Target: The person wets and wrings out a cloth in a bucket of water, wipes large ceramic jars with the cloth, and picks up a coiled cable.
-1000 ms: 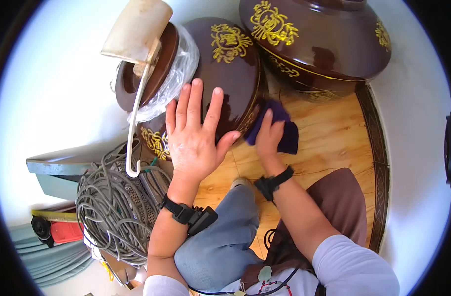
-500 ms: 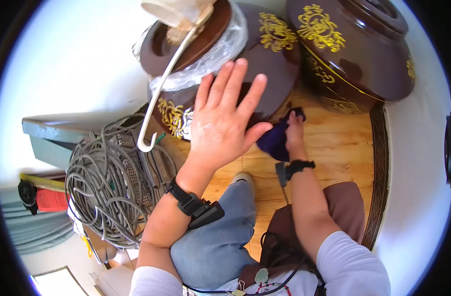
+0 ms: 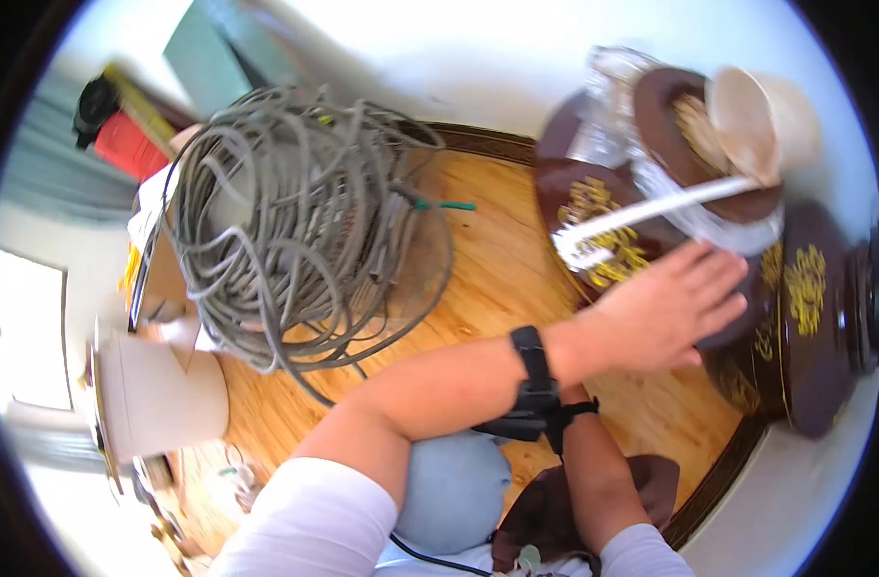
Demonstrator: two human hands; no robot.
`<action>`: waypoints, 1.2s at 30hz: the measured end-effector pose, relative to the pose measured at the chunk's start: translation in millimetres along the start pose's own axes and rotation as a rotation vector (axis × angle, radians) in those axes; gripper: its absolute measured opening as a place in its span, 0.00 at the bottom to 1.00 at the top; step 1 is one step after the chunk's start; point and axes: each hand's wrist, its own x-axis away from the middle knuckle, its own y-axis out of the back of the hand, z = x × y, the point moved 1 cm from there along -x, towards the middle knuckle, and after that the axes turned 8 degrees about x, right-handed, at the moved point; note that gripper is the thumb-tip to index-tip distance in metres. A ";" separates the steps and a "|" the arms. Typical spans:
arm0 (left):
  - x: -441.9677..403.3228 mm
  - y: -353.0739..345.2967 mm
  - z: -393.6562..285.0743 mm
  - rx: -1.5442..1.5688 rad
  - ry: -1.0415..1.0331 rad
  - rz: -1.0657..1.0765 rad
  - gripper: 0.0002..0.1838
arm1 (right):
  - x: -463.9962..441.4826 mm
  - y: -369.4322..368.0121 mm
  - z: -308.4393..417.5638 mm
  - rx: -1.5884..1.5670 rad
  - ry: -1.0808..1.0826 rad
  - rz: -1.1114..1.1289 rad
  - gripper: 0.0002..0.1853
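My left hand (image 3: 665,308) lies palm down over the side of a dark brown glazed jar (image 3: 559,207) with gold ornament, fingers stretched out and holding nothing. On the jar, a brown lid (image 3: 656,101) sits above crumpled clear plastic film (image 3: 756,231). A whitish water dipper (image 3: 747,120) rests on the lid, its long handle (image 3: 665,207) reaching down past the jar's shoulder. My right forearm (image 3: 598,462) comes up from below and passes behind my left arm. My right hand is hidden there, so its fingers and anything in them do not show.
A second brown jar (image 3: 824,346) stands close by at the right wall. Left of the jars, a big tangle of grey cable (image 3: 285,231) sits on the wooden floor (image 3: 487,260). A white bucket (image 3: 160,394) and a red object (image 3: 127,144) are farther left.
The view has swung left, so the jars now appear at the right. My left hand stays spread at the jar. My right hand and the dark purple cloth it held are now hidden.
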 end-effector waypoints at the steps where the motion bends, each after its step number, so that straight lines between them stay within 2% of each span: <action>1: 2.3 0.3 0.3 -0.016 -0.005 -0.020 0.40 | -10.8 1.5 -4.5 -0.070 -0.002 0.136 0.31; 3: 4.8 -0.9 2.7 -0.043 0.016 -0.063 0.40 | -28.0 12.7 -14.1 -0.186 -0.036 0.411 0.31; 5: 9.4 -2.2 3.5 -0.022 -0.020 -0.097 0.40 | -25.8 35.8 42.4 0.096 0.181 0.343 0.31; 6: 12.0 -3.6 2.3 -0.030 0.004 -0.110 0.40 | -25.7 46.5 73.1 0.036 0.221 0.374 0.30; 8: 10.3 -3.3 4.9 -0.016 -0.024 -0.090 0.39 | -33.0 28.6 81.7 0.387 0.314 0.337 0.31; 12: 9.5 -1.7 4.9 -0.028 -0.021 -0.064 0.38 | -15.4 1.5 29.7 0.594 0.242 0.319 0.37; 14: 7.0 -0.1 6.5 -0.015 -0.020 -0.015 0.38 | -5.6 2.4 -3.8 0.574 0.360 0.285 0.39; 15: 6.9 -0.9 5.9 -0.006 -0.001 0.000 0.38 | 2.2 24.5 8.5 0.624 0.270 0.362 0.39; 17: 3.8 -2.1 6.4 -0.008 0.014 0.025 0.38 | 2.8 34.7 7.7 0.520 0.127 0.391 0.36; 22: -5.1 -7.2 3.4 -0.025 0.044 0.060 0.36 | 35.9 45.1 -15.3 0.421 0.035 0.449 0.34; 25: -2.1 -8.2 4.2 -0.035 0.064 0.055 0.35 | 56.1 56.6 -9.5 0.364 0.003 0.501 0.33; 29: -2.2 0.6 4.0 -0.086 0.059 0.098 0.27 | 84.2 78.0 1.8 0.254 -0.019 0.567 0.31; 32: -4.2 3.0 3.4 -0.097 0.078 0.112 0.27 | 101.5 100.1 16.0 0.142 -0.012 0.598 0.30; 36: -2.2 18.4 0.8 0.032 0.148 0.109 0.26 | 123.1 148.2 50.4 0.000 -0.053 0.624 0.29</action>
